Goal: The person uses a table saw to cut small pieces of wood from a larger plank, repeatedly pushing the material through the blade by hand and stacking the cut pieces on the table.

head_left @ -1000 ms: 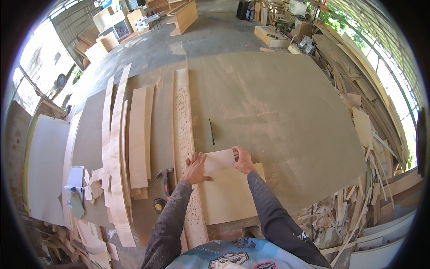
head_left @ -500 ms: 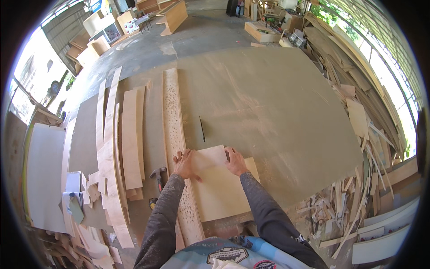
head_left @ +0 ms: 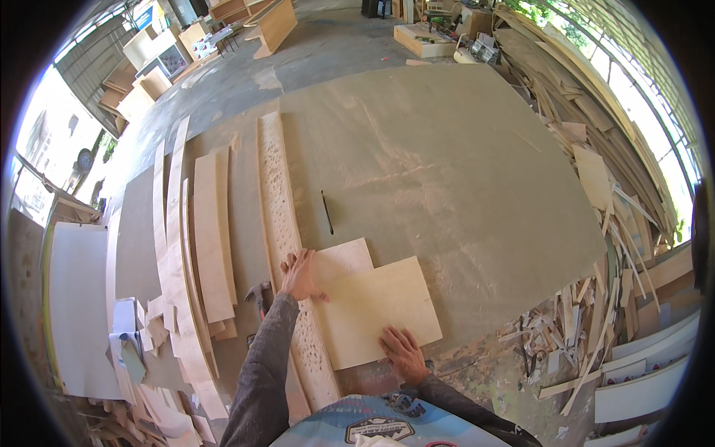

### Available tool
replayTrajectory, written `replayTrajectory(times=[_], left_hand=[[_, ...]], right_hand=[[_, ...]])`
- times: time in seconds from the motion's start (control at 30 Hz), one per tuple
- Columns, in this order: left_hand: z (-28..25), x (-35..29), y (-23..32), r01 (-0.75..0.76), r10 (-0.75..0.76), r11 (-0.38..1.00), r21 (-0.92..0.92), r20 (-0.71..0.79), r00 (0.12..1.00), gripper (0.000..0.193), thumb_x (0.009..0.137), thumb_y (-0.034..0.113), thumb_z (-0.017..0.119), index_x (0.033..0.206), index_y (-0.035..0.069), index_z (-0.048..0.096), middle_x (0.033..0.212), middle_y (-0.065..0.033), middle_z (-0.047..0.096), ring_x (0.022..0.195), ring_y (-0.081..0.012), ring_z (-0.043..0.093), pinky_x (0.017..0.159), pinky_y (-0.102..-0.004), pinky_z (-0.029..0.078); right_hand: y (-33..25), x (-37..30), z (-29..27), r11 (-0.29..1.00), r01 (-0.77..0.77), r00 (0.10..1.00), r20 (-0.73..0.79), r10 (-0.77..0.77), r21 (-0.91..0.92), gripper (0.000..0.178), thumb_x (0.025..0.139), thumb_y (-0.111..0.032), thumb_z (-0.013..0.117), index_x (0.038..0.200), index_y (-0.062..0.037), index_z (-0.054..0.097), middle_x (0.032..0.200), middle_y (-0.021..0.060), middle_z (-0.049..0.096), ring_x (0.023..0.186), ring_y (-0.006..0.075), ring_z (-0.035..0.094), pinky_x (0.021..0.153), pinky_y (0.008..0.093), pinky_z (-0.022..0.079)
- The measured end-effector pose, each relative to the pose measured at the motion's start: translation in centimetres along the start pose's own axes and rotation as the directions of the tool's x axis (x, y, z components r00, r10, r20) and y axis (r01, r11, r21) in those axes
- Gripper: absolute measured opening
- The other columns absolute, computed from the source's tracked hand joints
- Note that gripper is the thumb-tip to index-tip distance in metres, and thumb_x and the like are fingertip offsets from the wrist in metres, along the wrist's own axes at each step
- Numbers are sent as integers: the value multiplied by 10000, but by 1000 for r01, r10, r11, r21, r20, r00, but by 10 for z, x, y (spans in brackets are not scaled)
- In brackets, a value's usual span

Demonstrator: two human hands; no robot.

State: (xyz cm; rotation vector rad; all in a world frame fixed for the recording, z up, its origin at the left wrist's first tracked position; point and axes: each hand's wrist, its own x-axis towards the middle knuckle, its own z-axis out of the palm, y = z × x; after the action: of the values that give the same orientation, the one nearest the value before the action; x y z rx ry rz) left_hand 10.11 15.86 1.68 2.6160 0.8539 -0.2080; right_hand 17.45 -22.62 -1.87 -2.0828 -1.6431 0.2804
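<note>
On the big worktable (head_left: 477, 186) a pale rectangular plywood panel (head_left: 380, 298) rests partly over another pale panel (head_left: 342, 257). Their left edges lie along a long, hole-pocked wooden strip (head_left: 281, 186). My left hand (head_left: 299, 276) is spread across the strip's right side, its thumb reaching over the panels. Low on the upper panel, near its front edge, my right hand (head_left: 406, 356) lies with fingers stretched out on the surface. A thin dark pencil-like stick (head_left: 328, 212) lies beyond the panels. Left of the strip is a claw hammer (head_left: 258, 296), partly hidden by my left sleeve.
Long boards (head_left: 212, 238) lie on the table's left side. Small wood offcuts (head_left: 158, 320) sit nearer, beside a blue-and-white object (head_left: 125, 320). Scrap wood (head_left: 562, 328) heaps up off the table's right edge. Stacked planks (head_left: 596, 104) line the far right.
My right hand has come from the panels' far edge back to the upper panel's front part. The upper panel now sits further right over the lower one. My left hand stays by the strip.
</note>
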Motion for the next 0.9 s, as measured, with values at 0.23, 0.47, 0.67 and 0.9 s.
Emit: replayTrajectory(times=[0.23,0.47,0.67,0.9], left_hand=[[-6,8,3,-19,19,1000,17,-14,1000,1324,250,485,978,1398,93,449,1364,-100,489,1226,-372,385,996,-514,271],[-25,39,-4,15,-18,998,62,53,998,1480,242,548,958,1491,8,376,1455,-110,439,1303,-404,358,1052,-541,263],[-21,52,-20,-28,30,998,62,-28,999,1472,250,534,961,1493,8,376,1466,-113,437,1309,-408,357,1053,-548,264],[-36,80,-24,14,-15,997,82,9,1000,1490,250,536,963,1510,7,367,1500,-118,425,1341,-410,351,1080,-546,258]], right_hand=[[0,5,7,999,-39,999,-18,40,28,567,836,-277,739,1359,-98,611,1522,96,471,1461,264,379,1214,514,233],[12,41,12,1000,-10,1000,-26,11,28,559,837,-270,742,1355,-101,612,1518,100,469,1467,268,359,1218,534,203],[16,58,7,1000,4,1000,-4,-4,19,530,865,-259,725,1354,-95,607,1531,108,448,1480,273,338,1216,555,186],[22,88,2,1000,-6,1000,-8,6,19,497,865,-253,723,1322,-78,629,1536,109,441,1488,260,326,1227,542,159]])
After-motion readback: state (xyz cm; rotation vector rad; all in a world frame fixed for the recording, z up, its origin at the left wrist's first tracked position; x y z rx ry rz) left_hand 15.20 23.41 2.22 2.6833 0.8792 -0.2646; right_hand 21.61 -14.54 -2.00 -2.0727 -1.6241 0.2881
